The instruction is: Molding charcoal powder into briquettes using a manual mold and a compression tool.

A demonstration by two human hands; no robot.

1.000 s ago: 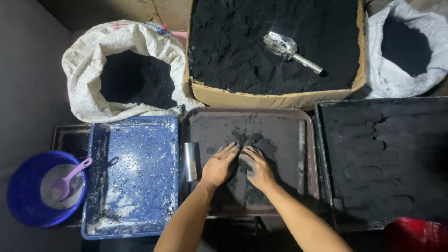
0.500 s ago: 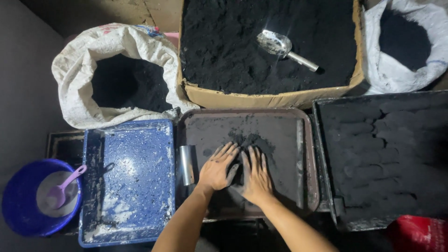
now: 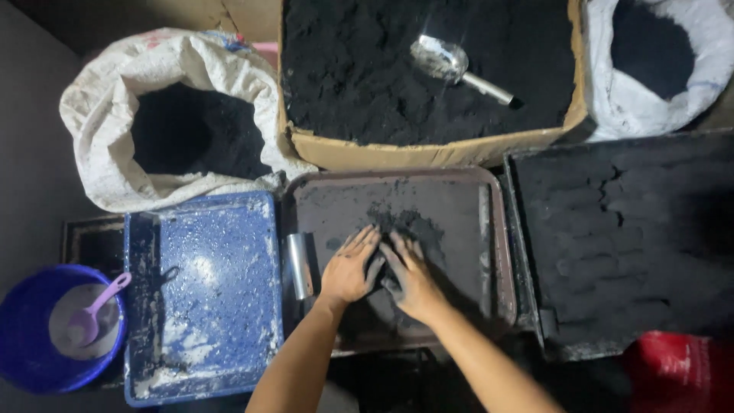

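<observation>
Two bare forearms come up from the bottom edge of the head-camera view, with no sleeve, glove, watch, ring or bracelet showing on either. The left hand (image 3: 348, 269) is dusted with dark grey-black powder across the fingers and knuckles. The right hand (image 3: 410, 280) carries the same sooty smudging, heavier on the fingertips. The forearms look mostly clean. Nails appear short, details unclear in dim light.

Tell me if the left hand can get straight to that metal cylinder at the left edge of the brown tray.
Probably yes. The left hand lies flat on the black powder, and the metal cylinder lies just beside it on the brown tray, with nothing between them.
</observation>
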